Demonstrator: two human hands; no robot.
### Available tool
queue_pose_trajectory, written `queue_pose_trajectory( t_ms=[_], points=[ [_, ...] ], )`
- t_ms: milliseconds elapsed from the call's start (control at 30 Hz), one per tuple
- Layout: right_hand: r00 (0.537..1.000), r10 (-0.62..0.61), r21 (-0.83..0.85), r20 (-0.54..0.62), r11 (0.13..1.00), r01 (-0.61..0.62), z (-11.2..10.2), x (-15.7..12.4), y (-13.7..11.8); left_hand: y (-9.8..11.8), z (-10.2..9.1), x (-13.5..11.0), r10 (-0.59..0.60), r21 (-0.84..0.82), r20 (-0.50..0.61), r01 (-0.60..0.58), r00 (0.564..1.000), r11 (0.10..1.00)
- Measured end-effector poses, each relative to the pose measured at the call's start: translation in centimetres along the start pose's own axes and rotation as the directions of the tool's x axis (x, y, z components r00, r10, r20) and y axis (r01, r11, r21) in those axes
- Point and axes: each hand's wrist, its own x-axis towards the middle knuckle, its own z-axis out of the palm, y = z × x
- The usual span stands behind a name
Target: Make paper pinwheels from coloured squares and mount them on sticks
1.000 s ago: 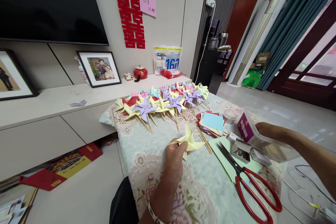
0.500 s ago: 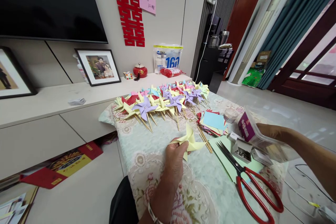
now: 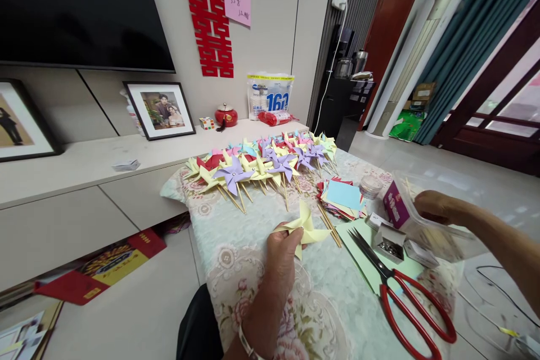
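Pinched between thumb and fingers of my left hand (image 3: 283,247) is a pale yellow paper pinwheel (image 3: 310,230), its blades folded to the centre and no stick visible on it. My right hand (image 3: 432,206) is inside a clear plastic box (image 3: 458,242) with a purple label, its fingers curled and partly hidden. A thin pale stick (image 3: 408,187) pokes up beside those fingers; whether they grip it is unclear. More pale sticks lie in the box. Several wooden sticks (image 3: 329,226) rest on the tablecloth just right of the pinwheel.
Large red-handled scissors (image 3: 386,275) lie on green paper (image 3: 356,253), beside an open small box of metal pins (image 3: 388,248). Coloured paper squares (image 3: 343,194) and a round clear container (image 3: 371,185) sit behind. Finished pinwheels (image 3: 234,173) cover the table's far side.
My right hand has shifted within the clear box, and a pale stick now shows upright beside its fingers. The left hand and its pinwheel stay in place.
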Motion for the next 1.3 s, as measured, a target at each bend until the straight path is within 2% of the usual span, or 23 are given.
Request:
queue_pose_trajectory(
  t_ms=[67, 133, 200, 233, 300, 333, 367, 433, 500, 600, 667, 733, 767, 800, 900, 933, 1000, 1100, 1200, 1300],
  points=[
    [0.983, 0.115, -0.064, 0.142, 0.992, -0.107, -1.6, 0.9, -0.6, -0.1, 0.0, 0.0, 0.009, -0.01, -0.004, -0.009, 1.0, 1.0],
    [0.963, 0.176, -0.103, 0.205, 0.982, -0.158, -3.3, 0.9, -1.8, -0.1, 0.1, -0.1, 0.019, -0.027, 0.003, -0.019, 1.0, 0.999],
    [0.963, 0.152, -0.061, 0.222, 0.988, -0.141, -4.1, -0.7, -3.9, 0.1, 0.1, -0.1, 0.023, -0.058, 0.024, -0.021, 0.999, 0.998],
    [0.958, 0.101, 0.013, 0.267, 0.994, -0.108, -3.9, -2.1, -5.1, 0.2, 0.1, -0.2, 0.025, -0.079, 0.034, -0.022, 0.999, 0.997],
    [0.896, -0.166, 0.36, 0.413, 0.933, 0.007, -2.4, -6.1, -8.0, 0.5, 0.0, -0.2, 0.033, -0.12, 0.042, -0.028, 0.999, 0.992],
    [0.859, -0.251, 0.448, 0.446, 0.894, 0.028, -1.0, -8.2, -9.3, 0.7, 0.0, -0.2, 0.042, -0.14, 0.046, -0.035, 0.998, 0.99],
    [0.81, -0.289, 0.478, 0.511, 0.878, 0.012, 0.6, -10.4, -10.6, 0.9, -0.1, -0.2, 0.057, -0.159, 0.053, -0.047, 0.997, 0.986],
    [0.742, -0.333, 0.516, 0.582, 0.856, -0.02, 4.5, -14.0, -12.6, 1.1, -0.2, -0.1, 0.093, -0.196, 0.083, -0.075, 0.992, 0.978],
    [0.68, -0.336, 0.518, 0.652, 0.852, -0.075, 8.1, -16.4, -13.7, 1.2, -0.2, -0.1, 0.127, -0.219, 0.124, -0.098, 0.984, 0.971],
    [0.611, -0.335, 0.507, 0.717, 0.852, -0.129, 11.3, -17.5, -14.1, 1.1, -0.2, -0.2, 0.155, -0.217, 0.142, -0.122, 0.978, 0.969],
    [0.559, -0.36, 0.515, 0.747, 0.845, -0.143, 11.6, -17.2, -13.7, 1.1, -0.2, -0.2, 0.158, -0.191, 0.108, -0.136, 0.982, 0.972],
    [0.527, -0.4, 0.546, 0.75, 0.824, -0.15, 10.8, -16.4, -13.0, 1.0, -0.3, -0.2, 0.161, -0.142, 0.058, -0.151, 0.985, 0.978],
    [0.536, -0.42, 0.573, 0.732, 0.806, -0.151, 10.2, -16.0, -12.6, 0.9, -0.3, -0.2, 0.165, -0.115, 0.041, -0.159, 0.986, 0.981],
    [0.574, -0.433, 0.605, 0.695, 0.784, -0.141, 9.6, -15.6, -12.2, 0.9, -0.4, -0.2, 0.168, -0.086, 0.032, -0.164, 0.985, 0.983],
    [0.731, -0.366, 0.7, 0.575, 0.683, -0.208, 8.6, -15.0, -11.4, 0.7, -0.5, -0.2, 0.154, 0.01, 0.041, -0.154, 0.987, 0.988],
    [0.757, -0.354, 0.73, 0.55, 0.643, -0.23, 8.6, -15.1, -11.4, 0.5, -0.4, -0.2, 0.137, 0.046, 0.055, -0.139, 0.989, 0.989],
    [0.765, -0.376, 0.77, 0.523, 0.594, -0.235, 9.2, -15.5, -11.5, 0.3, -0.3, -0.2, 0.103, 0.119, 0.083, -0.112, 0.991, 0.987],
    [0.743, -0.437, 0.776, 0.507, 0.607, -0.172, 10.5, -16.3, -11.9, 0.0, -0.1, -0.2, 0.086, 0.206, 0.103, -0.105, 0.991, 0.973],
    [0.76, -0.425, 0.773, 0.491, 0.614, -0.156, 11.5, -16.7, -12.1, -0.2, 0.0, -0.2, 0.093, 0.262, 0.12, -0.122, 0.988, 0.957],
    [0.77, -0.415, 0.791, 0.485, 0.583, -0.185, 11.7, -16.8, -11.9, -0.3, -0.1, -0.2, 0.1, 0.293, 0.155, -0.142, 0.983, 0.945]
  ],
)
